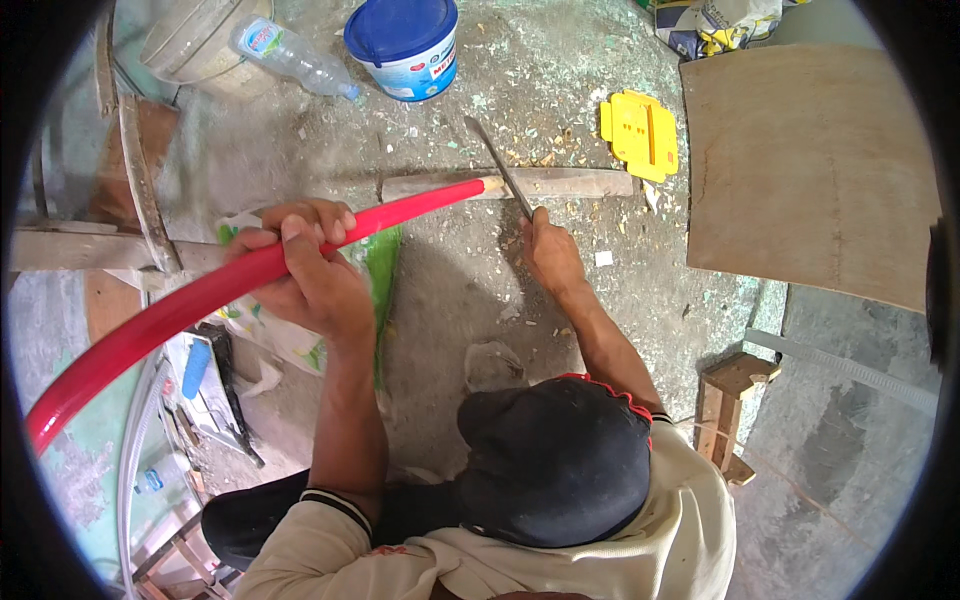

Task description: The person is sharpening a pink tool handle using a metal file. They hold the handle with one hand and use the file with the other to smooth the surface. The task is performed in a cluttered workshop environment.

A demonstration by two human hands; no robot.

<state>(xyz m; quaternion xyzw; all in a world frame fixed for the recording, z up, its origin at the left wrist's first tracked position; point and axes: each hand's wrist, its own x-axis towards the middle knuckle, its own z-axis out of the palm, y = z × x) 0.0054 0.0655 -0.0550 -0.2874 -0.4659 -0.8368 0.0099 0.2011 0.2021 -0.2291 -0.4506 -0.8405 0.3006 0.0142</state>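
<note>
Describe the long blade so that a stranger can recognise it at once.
Find the wooden board on the grey floor. Across its middle in view, the right hand holds the long blade, beside the red pole. Its slim grey shape sets it apart from that thick, glossy pole.

Curls the left hand in a grip, with left forearm below it; clenches the right hand, with right forearm slanting down-right from it.
</note>
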